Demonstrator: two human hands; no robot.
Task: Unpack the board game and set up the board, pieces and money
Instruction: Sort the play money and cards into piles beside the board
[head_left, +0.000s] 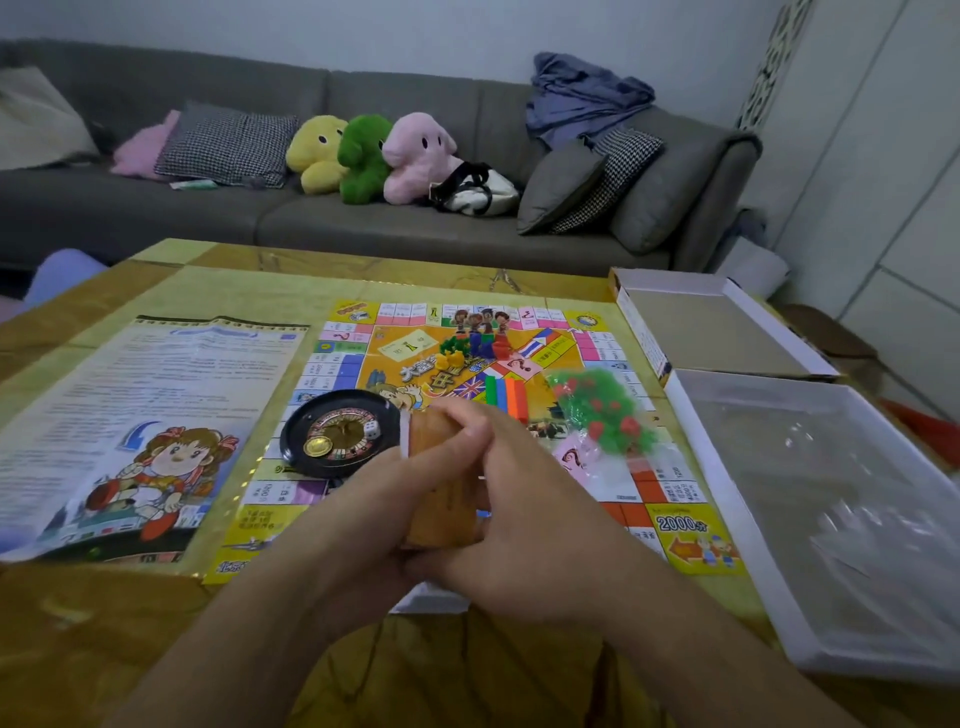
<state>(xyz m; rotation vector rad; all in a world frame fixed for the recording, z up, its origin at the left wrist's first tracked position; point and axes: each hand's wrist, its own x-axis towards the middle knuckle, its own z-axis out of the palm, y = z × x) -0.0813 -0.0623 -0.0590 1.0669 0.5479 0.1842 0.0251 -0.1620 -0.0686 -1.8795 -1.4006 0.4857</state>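
The colourful game board (680, 535) lies flat on the table. On it sit a black roulette wheel (332, 434) with a white die, several coloured player figures (475, 343), a row of coloured blocks (506, 395) and a clear bag of green and red houses (605, 410). Above the board's near edge, my left hand (374, 499) and my right hand (524, 514) both grip a banded orange stack of play money (441, 499). My fingers cover most of the stack.
A printed rules sheet (140, 415) lies left of the board. Right of it are the white box tray with a clear plastic insert (831, 509) and the upturned box lid (711, 317). A grey sofa (363, 223) with plush toys and cushions stands behind the table.
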